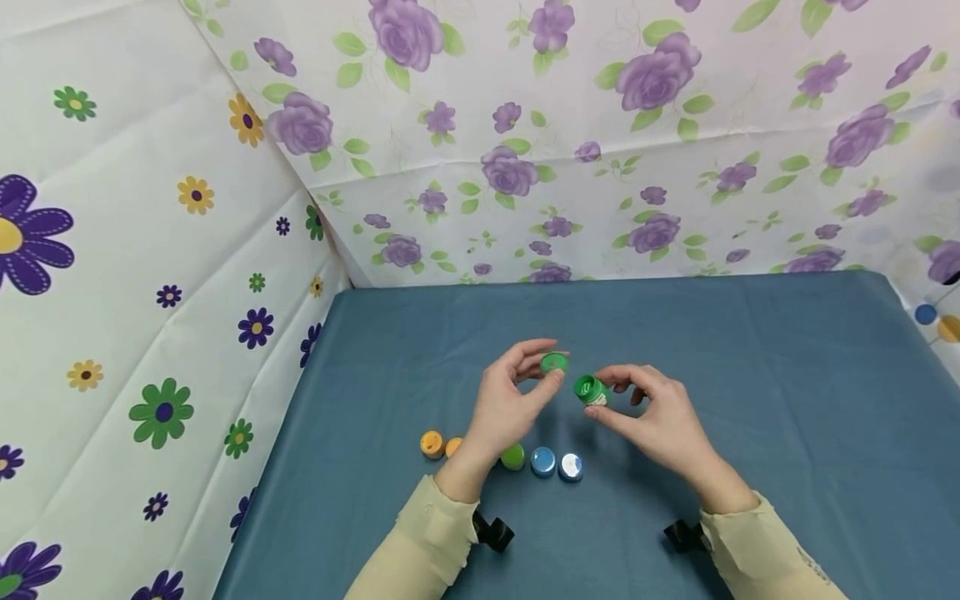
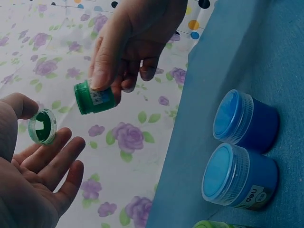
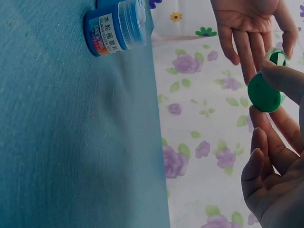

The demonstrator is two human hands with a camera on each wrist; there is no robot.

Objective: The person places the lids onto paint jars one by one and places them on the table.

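Note:
Above the table, my left hand (image 1: 504, 407) pinches a round green lid (image 1: 554, 362) between thumb and fingers. In the left wrist view the inner side of the lid (image 2: 42, 127) shows. My right hand (image 1: 667, 421) grips a small green paint jar (image 1: 591, 390) between thumb and fingertips. The jar has no lid on it, and its mouth is tilted toward the lid, a short gap apart. Green paint is visible inside the jar. From the right wrist view, the jar's round base (image 3: 264, 92) faces the camera.
Below the left hand stands a row of lidded paint jars: an orange jar (image 1: 432, 444), another orange jar (image 1: 453, 447) partly behind the wrist, a light green jar (image 1: 513, 457), a blue jar (image 1: 543, 462) and a second blue jar (image 1: 571, 467). Blue cloth (image 1: 787, 417) covers the table.

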